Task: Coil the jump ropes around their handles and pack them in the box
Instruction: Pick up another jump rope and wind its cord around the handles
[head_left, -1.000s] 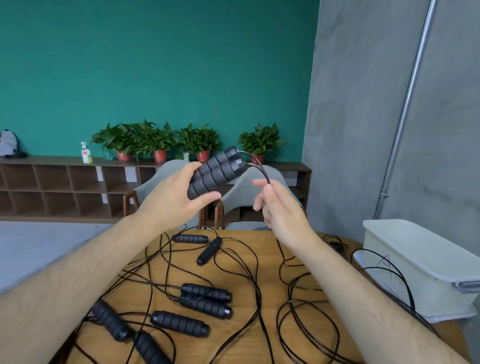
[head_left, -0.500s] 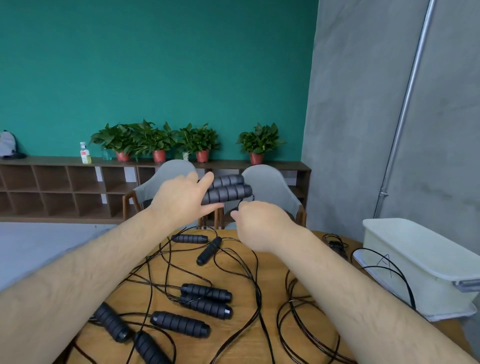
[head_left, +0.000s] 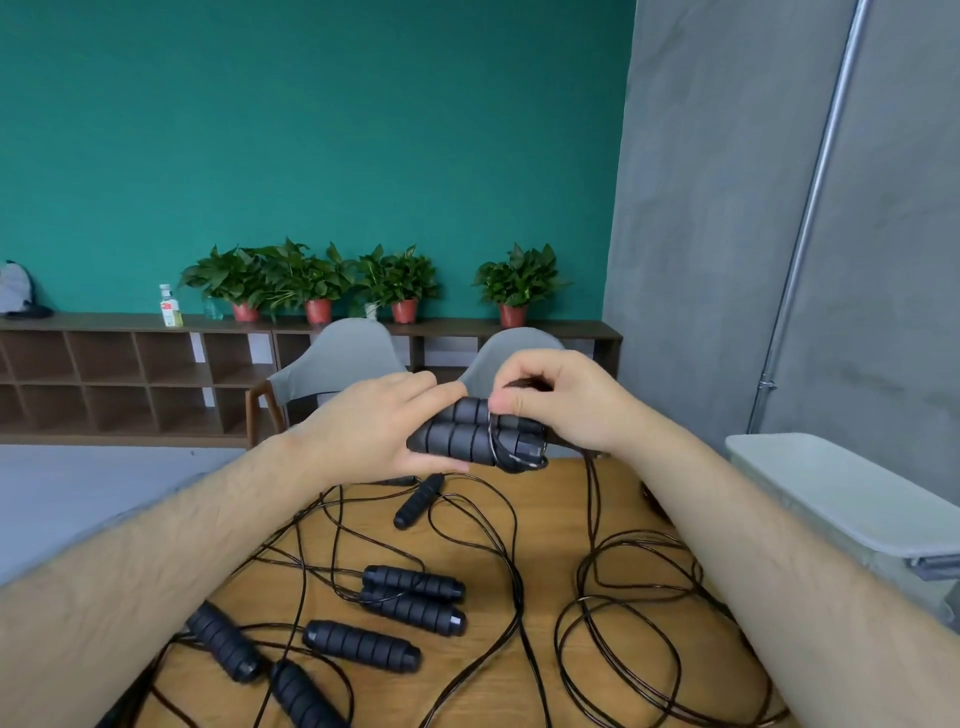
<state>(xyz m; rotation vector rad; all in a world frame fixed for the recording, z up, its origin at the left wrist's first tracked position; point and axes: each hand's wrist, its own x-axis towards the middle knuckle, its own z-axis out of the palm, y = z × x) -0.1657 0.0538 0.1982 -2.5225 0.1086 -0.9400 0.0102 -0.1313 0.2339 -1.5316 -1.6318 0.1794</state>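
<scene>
Through the head camera, I am gripping two black ribbed foam handles (head_left: 457, 434) side by side in my left hand (head_left: 374, 431), fingers curled round their left end, holding them in the air between both hands. My right hand (head_left: 566, 400) is pinching the thin black cord (head_left: 493, 441) against their right end, where a few turns are sitting. The loose cord is hanging below my right hand onto the wooden surface (head_left: 639, 670) in slack loops. Below my left hand, more ribbed handles (head_left: 410, 597) are lying among crossing cords. The white plastic box (head_left: 831, 499) is sitting well to the right of my right hand. I am expecting trouble from the slack: it could be snagging a neighbouring rope and dragging it up, and easing my pinch could be letting the turns spring off.
</scene>
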